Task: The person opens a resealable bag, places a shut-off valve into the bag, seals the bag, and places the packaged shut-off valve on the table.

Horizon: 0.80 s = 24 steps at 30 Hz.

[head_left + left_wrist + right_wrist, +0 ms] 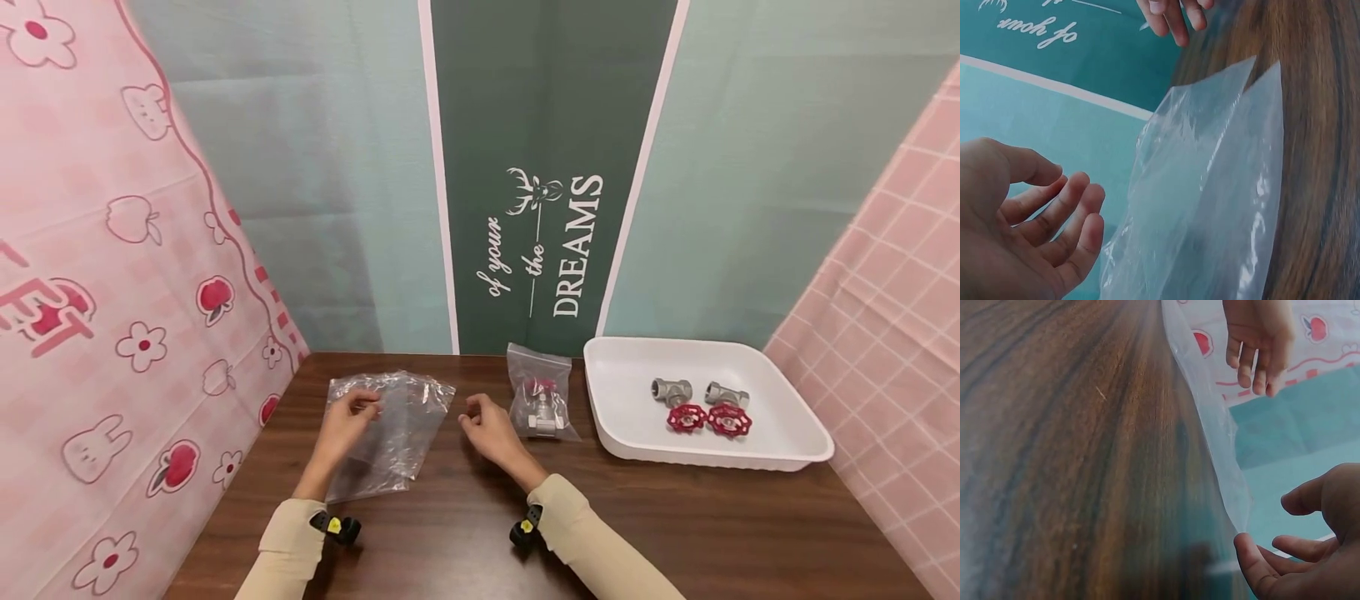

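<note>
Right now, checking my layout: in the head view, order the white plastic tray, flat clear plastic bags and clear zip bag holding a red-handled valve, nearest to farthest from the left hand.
1. Flat clear plastic bags: left side
2. Clear zip bag: centre
3. White plastic tray: right side

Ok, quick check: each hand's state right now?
Left hand: open, holding nothing, over the clear bags.
Right hand: open, holding nothing, near the clear bags.
</note>
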Each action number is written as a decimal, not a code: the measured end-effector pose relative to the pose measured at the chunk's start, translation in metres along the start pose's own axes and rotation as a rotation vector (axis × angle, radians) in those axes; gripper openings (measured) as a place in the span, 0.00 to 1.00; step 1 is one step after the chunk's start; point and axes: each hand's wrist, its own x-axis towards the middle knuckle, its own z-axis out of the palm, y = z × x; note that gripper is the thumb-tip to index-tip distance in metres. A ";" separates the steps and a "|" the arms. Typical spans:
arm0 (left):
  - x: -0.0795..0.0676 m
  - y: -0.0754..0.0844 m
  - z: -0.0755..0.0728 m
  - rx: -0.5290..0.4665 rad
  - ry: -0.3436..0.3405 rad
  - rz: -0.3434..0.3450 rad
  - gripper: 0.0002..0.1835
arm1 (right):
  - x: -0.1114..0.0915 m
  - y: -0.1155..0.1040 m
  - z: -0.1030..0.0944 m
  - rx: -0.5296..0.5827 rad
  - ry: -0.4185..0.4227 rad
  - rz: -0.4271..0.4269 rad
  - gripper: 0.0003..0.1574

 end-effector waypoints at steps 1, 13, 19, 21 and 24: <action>0.000 0.000 0.000 0.012 0.012 0.001 0.11 | 0.001 0.000 0.001 -0.002 -0.001 0.002 0.21; 0.005 -0.006 0.004 0.172 0.106 0.071 0.09 | 0.008 0.001 0.005 -0.021 -0.001 0.008 0.23; 0.005 -0.012 0.008 0.213 0.091 0.099 0.11 | 0.011 0.001 0.011 -0.059 -0.027 0.026 0.29; 0.004 -0.013 0.007 0.233 0.081 0.089 0.13 | 0.013 0.001 0.013 -0.070 -0.039 0.036 0.30; 0.003 -0.013 0.006 0.248 0.047 0.061 0.17 | 0.014 -0.002 0.016 -0.070 -0.048 0.042 0.32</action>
